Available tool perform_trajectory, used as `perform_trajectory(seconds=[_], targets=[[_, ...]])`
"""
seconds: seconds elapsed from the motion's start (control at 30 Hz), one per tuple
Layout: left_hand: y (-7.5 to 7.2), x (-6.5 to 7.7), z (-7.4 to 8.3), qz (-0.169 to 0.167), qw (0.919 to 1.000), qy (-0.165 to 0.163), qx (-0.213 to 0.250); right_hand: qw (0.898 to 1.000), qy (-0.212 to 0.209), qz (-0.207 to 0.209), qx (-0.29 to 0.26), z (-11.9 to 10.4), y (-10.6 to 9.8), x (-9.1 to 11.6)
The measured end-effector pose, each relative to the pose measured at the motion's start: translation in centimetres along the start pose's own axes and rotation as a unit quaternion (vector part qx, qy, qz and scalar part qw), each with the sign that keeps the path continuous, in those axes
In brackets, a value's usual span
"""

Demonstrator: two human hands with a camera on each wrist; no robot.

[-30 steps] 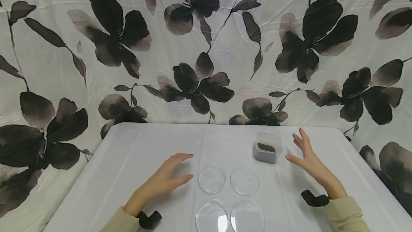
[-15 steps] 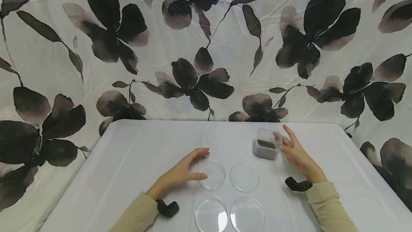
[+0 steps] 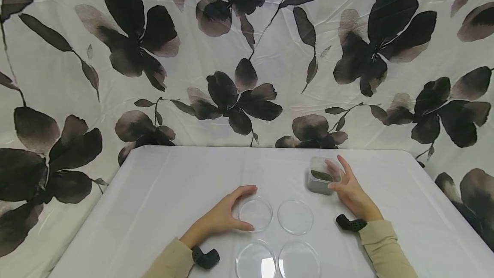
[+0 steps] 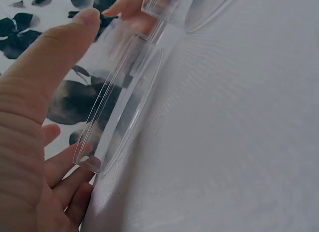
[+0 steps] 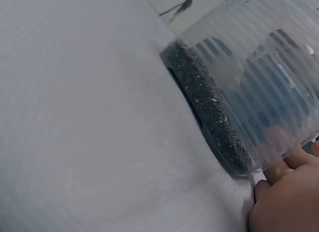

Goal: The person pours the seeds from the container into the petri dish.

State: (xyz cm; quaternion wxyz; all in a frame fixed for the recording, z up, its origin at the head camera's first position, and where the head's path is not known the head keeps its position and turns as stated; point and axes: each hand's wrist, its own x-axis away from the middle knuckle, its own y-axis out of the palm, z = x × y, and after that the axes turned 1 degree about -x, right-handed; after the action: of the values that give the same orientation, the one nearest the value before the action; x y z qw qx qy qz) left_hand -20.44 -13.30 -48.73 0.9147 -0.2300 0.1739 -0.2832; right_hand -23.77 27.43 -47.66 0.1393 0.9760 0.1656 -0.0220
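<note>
In the head view, my left hand (image 3: 221,213) curves around the left side of the far-left clear petri dish (image 3: 255,214), thumb in front and fingers behind. In the left wrist view, fingers (image 4: 70,182) lie at the end of that dish (image 4: 117,107), while the thumb stands apart from it. My right hand (image 3: 353,194) holds the right side of a clear plastic container (image 3: 319,187), thumb at the front corner and fingers behind the wall. Dark granules (image 5: 207,102) fill the container's bottom in the right wrist view.
Beside the left hand's dish lies another clear dish (image 3: 295,218). Two more dishes, one front left (image 3: 255,263) and one front right (image 3: 299,263), lie nearer the person. A white cloth covers the table (image 3: 173,175); a floral curtain (image 3: 247,33) hangs behind.
My left hand has moved right, from beside the dishes to around the far-left one. The right hand has moved left from open space to the container's right side.
</note>
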Motion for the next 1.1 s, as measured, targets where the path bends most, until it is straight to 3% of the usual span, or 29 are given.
perform_trajectory(seconds=[0.53,0.77,1.1], targets=[[0.1,0.1,-0.3,0.002,0.9980,0.016,-0.061,0.992,-0.047,0.049,0.109,1.3,0.4,-0.2],[0.0,0.2,-0.5,-0.004,0.9959,0.035,-0.083,0.986,-0.044,0.079,0.137,1.3,1.2,-0.3],[0.0,0.2,-0.1,-0.003,0.9970,0.011,-0.077,0.979,-0.038,0.130,0.150,1.3,2.3,-0.5]])
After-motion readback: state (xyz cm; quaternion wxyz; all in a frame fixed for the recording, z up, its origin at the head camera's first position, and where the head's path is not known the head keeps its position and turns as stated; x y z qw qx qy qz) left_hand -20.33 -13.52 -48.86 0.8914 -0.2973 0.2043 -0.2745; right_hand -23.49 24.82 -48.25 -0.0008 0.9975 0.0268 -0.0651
